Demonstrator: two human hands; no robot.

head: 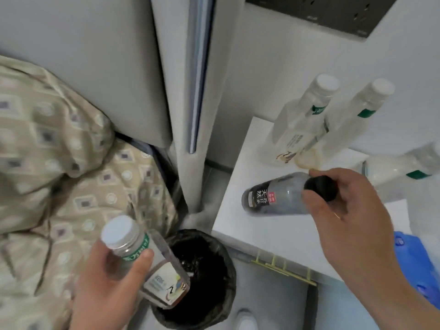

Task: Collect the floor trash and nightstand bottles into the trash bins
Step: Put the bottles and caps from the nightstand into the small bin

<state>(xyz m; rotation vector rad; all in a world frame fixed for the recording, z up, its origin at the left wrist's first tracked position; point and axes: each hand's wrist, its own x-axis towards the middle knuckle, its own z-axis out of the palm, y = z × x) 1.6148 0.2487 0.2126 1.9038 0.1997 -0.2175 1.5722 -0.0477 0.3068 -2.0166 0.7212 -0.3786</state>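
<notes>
The left grip (107, 282) holds a white-capped clear bottle (166, 277) over the bin (229, 270). The right grip (350, 210) pinches the dark bottle (273, 194) by its black cap.

lying bottle (390, 166) at rt edge blurred, partly cut off; trash bin (229, 277) inside too dark.

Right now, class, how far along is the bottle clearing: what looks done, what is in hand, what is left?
Done: unclear; the bin looks too dark inside. In hand: the left hand holds a white-capped bottle over the bin, and the right hand grips a dark bottle by its cap at the nightstand. Left: two upright bottles and one lying bottle on the nightstand.
</notes>
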